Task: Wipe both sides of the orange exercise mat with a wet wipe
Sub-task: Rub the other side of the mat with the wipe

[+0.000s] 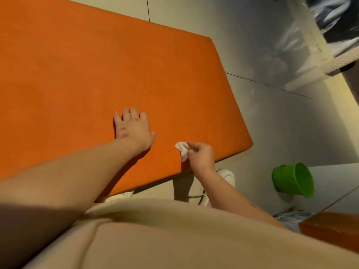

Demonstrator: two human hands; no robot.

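Note:
The orange exercise mat (pixel 81 78) lies flat on the tiled floor and fills the left and middle of the head view. My left hand (pixel 132 128) rests palm down on the mat, fingers spread, holding nothing. My right hand (pixel 202 156) is to its right, near the mat's close edge, with its fingers pinched on a crumpled white wet wipe (pixel 182 149). The wipe touches the mat's surface.
A green bucket (pixel 294 179) lies tipped on the floor to the right of the mat. A wooden piece of furniture (pixel 330 230) sits at the lower right. White shoes (pixel 227 176) stand just below the mat's close edge. A white ledge (pixel 338 65) is at the upper right.

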